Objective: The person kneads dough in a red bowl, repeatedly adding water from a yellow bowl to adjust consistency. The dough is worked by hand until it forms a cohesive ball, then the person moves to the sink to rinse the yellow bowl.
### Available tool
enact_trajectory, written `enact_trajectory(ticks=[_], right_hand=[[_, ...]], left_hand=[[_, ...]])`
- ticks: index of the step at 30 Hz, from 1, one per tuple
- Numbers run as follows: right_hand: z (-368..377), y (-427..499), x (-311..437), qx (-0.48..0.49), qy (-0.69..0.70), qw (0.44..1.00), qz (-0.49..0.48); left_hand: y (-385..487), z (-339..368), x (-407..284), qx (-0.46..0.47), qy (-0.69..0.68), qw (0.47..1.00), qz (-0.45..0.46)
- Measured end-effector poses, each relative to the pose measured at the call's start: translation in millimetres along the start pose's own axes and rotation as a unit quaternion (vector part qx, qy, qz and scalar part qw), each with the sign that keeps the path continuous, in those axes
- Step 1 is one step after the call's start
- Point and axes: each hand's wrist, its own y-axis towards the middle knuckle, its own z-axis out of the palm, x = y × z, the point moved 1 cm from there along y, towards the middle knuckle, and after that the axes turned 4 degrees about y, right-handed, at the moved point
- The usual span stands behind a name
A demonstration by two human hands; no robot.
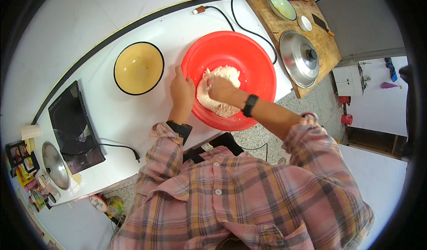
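A wide red plastic basin (pixel 257 66) stands on the white counter in front of me, with a pale mass of dough (pixel 227 73) inside it. My left hand (pixel 182 89) grips the basin's left rim. Pressed into the dough is my right hand (pixel 220 89), its fingers curled and partly blurred; whether it grasps any dough is hidden. An empty yellow enamel bowl (pixel 138 68) with a dark rim sits to the left of the basin, apart from it.
Left lies a black induction cooker (pixel 71 126) with its plug (pixel 137 157), beyond it a metal lid (pixel 55 166). On the right, a wooden board (pixel 325 51) carries a steel lid (pixel 297 61), a green bowl (pixel 280 9), a white bowl (pixel 305 23) and a cleaver (pixel 320 22). A black cable (pixel 257 34) runs behind the basin.
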Motion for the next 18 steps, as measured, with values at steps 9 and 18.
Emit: enact_trajectory(ticks=[9, 18], right_hand=[[-7.5, 17.1, -95.5, -0.070, 0.232, 0.947, 0.211], [-86.8, -73.1, -0.2, -0.330, 0.015, 0.942, -0.064]], left_hand=[[-1.4, 4.6, -7.3, 0.001, -0.005, 1.000, 0.006], [-1.8, 5.5, 0.2, -0.002, -0.015, 1.000, 0.011]])
